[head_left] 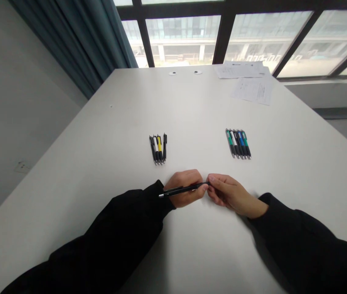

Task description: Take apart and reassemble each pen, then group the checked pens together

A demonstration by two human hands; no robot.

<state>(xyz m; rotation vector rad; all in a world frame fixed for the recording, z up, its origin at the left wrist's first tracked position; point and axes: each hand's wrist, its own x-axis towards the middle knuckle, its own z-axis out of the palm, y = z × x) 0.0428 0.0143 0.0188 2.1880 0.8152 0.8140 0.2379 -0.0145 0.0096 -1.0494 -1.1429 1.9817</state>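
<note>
A black click pen [182,189] lies slantwise across my left hand [187,185], its silver end pointing left over the wrist. The left thumb and fingers are closed around the pen. My right hand [227,190] pinches the pen's right end between thumb and fingertips, so that end is mostly hidden. Beyond the left hand a small group of pens rests side by side: black, a white pen [156,145], a yellow pen [160,146] and a black pen [165,147] set slightly apart. Farther right lies a tight row with a blue pen [241,141], green ones, white and black.
Both forearms lean over a white table [192,110]. Printed papers [251,87] lie at its far right corner. Two small oval fittings [172,74] sit near the far edge. Behind stand a window [184,41] and a blue-grey curtain [81,36].
</note>
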